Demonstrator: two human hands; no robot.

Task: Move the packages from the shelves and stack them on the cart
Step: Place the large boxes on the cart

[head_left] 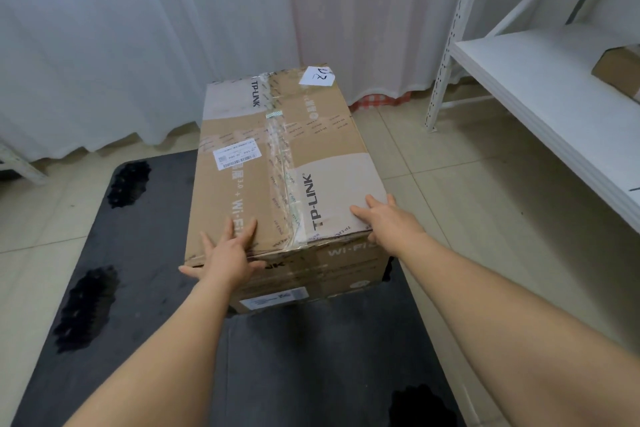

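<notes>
**Cardboard, tape, tile and cloth**

We see a matt brown cardboard box (280,163) banded with glossy clear tape (281,163) and white paper labels (235,152). Under it lies the cart deck (145,253), dark, matt and finely textured. At 3 o'clock stands a white painted metal shelf (540,87); the floor tiles (467,184) look smooth and slightly shiny; at 12 o'clock hangs a sheer white cloth curtain (138,28).

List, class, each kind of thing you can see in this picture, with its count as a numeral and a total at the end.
Brown cardboard boxes: 2 (the large taped box on the cart, another box partly in view on the shelf)
Black flat cart deck: 1
White metal shelf unit: 1
Bare hands: 2 (left hand, right hand), both flat on the large box
Total: 6
</notes>
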